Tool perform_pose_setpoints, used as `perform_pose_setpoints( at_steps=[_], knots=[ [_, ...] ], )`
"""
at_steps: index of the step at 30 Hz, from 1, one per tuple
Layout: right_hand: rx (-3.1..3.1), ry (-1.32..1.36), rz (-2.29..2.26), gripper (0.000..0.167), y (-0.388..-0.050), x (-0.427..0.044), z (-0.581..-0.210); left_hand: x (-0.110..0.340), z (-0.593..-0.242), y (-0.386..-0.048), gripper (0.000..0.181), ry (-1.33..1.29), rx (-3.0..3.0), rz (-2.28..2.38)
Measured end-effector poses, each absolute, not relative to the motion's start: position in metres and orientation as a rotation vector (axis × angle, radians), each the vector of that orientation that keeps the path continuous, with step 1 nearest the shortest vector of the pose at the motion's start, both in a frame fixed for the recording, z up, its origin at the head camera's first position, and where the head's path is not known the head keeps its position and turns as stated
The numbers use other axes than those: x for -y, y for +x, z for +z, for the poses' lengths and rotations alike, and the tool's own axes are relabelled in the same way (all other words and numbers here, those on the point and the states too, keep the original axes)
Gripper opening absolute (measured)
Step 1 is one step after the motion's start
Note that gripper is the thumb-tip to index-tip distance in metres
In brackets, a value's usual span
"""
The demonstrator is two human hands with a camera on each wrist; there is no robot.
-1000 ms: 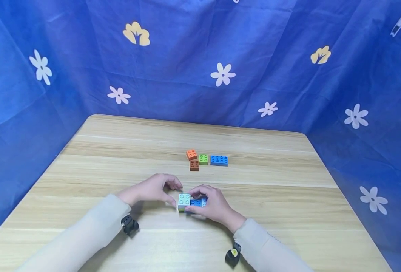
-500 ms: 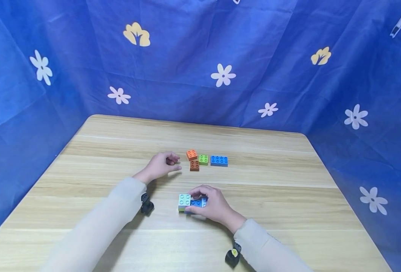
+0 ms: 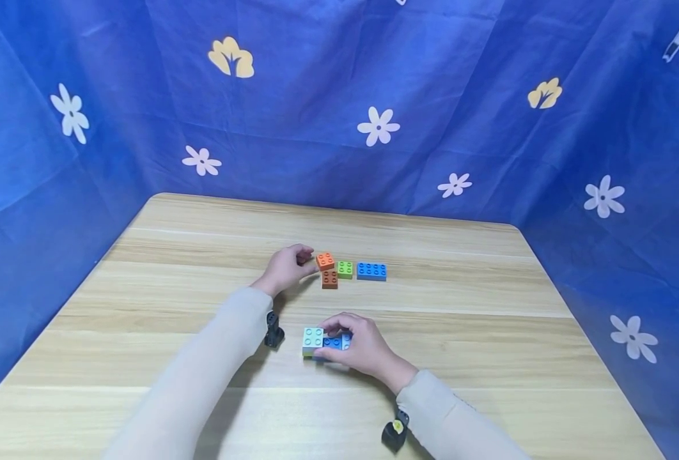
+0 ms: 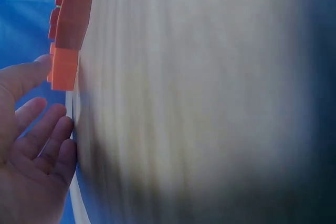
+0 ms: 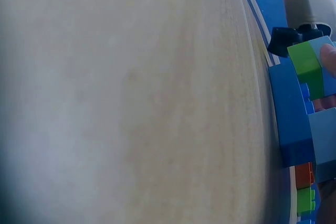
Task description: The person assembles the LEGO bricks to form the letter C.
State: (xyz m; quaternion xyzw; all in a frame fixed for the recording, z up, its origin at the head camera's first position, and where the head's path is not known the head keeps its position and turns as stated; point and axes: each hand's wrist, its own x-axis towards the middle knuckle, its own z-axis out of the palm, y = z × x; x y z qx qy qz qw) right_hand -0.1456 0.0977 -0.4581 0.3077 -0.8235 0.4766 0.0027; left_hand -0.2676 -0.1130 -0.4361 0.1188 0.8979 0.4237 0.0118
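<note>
Brick stack [image 3: 330,343] is pinched by the right hand [image 3: 361,347], with the left hand [image 3: 284,268] loosely parted beside the orange brick [image 3: 325,261].

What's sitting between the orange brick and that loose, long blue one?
In the head view, a lime-green four-stud toy brick lies between the orange toy brick and the loose blue eight-stud toy brick.

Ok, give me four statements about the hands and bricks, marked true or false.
1. The right hand holds the stacked brick build. True.
2. The stacked brick build is all one colour. False: it shows both blue and green.
3. In the head view, the loose blue eight-stud brick lies right of the lime-green four-stud brick. True.
4. The left hand is nearest the loose blue eight-stud brick. False: it is nearest the orange four-stud brick.
</note>
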Motion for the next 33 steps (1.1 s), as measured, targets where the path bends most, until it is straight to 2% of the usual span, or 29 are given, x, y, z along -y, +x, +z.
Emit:
perform_pose_setpoints(
  at_steps=[20, 33],
  knots=[
    [2.569, 0.983, 1.5, 0.04, -0.147, -0.098, -0.459, 0.099, -0.439, -0.28, 0.038, 0.385, -2.857, 1.197],
    [2.611, 0.953, 1.505, 0.04, -0.146, -0.099, -0.458, 0.127, -0.439, -0.274, 0.037, 0.457, -2.825, 1.259]
  ],
)
